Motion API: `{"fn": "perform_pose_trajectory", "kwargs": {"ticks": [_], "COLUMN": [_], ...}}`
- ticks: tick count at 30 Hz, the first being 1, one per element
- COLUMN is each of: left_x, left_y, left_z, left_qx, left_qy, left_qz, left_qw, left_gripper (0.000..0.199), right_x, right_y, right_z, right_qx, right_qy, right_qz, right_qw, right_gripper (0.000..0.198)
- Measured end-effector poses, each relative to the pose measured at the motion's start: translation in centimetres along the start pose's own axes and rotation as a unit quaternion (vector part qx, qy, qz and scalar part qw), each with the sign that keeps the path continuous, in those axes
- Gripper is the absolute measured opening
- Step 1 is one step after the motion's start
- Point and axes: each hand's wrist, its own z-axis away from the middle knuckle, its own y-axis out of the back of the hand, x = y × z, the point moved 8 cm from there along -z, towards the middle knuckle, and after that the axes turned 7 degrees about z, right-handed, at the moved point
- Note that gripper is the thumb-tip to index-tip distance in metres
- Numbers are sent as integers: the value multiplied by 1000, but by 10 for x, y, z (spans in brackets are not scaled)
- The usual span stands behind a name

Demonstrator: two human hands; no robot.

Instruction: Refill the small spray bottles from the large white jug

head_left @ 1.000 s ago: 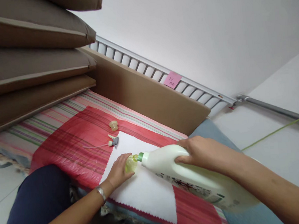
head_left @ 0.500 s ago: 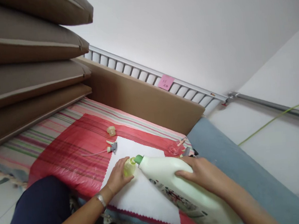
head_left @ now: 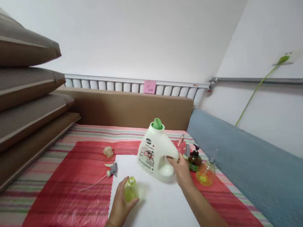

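Note:
My left hand [head_left: 121,197] is wrapped round a small yellow-green translucent bottle [head_left: 131,191], upright and with its mouth uncovered. By its handle, my right hand [head_left: 181,169] grips a large white detergent jug [head_left: 153,155] with a printed label. The jug is nearly upright, and its green spout [head_left: 157,124] is apart from the small bottle. Beneath both lies a white cloth with a zigzag edge [head_left: 159,208]. A grey spray head [head_left: 112,170] with a thin tube rests to the left of it. Behind that is a cream-coloured cap [head_left: 108,152].
A red plastic sheet [head_left: 65,191] covers part of the striped cloth [head_left: 71,134]. At right stand a dark pump bottle [head_left: 195,161] and a clear bottle with orange-yellow at its base [head_left: 206,174]. Stacked brown cushions [head_left: 20,100] rise at left; a brown board [head_left: 130,110] stands behind.
The jug has gone from tilted over the small bottle's mouth to nearly upright and away from it. My view has levelled, showing the bottles at right.

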Motion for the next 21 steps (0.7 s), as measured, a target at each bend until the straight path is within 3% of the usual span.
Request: {"fn": "perform_pose_trajectory", "kwargs": {"ticks": [5,9,13,16,18,21], "left_x": [-10,-7,3,8,8,8], "left_y": [1,-1,1,15,38,89], "left_z": [-1,-2,-3,-6,-12,-24], "left_qx": [8,-14,-9,19,51,104], "left_qy": [28,60,96,133,161,184], "left_qz": [17,26,57,114,148,167], "left_qw": [999,998,994,984,974,963], "left_gripper": [70,78,81,87,85,74], "right_x": [39,55,67,75,77,70], "right_y": [-72,-105,-112,-109,-107,-95], "right_z": [-25,-32,-38,-41,-42,-40], "right_qx": [59,42,2,-36,-59,-70], "right_qy": [-68,-96,-111,-107,-96,-75], "right_qz": [-61,-76,-69,-65,-69,-81], "right_qw": [994,991,991,991,991,991], "right_gripper": [34,25,23,22,23,32]}}
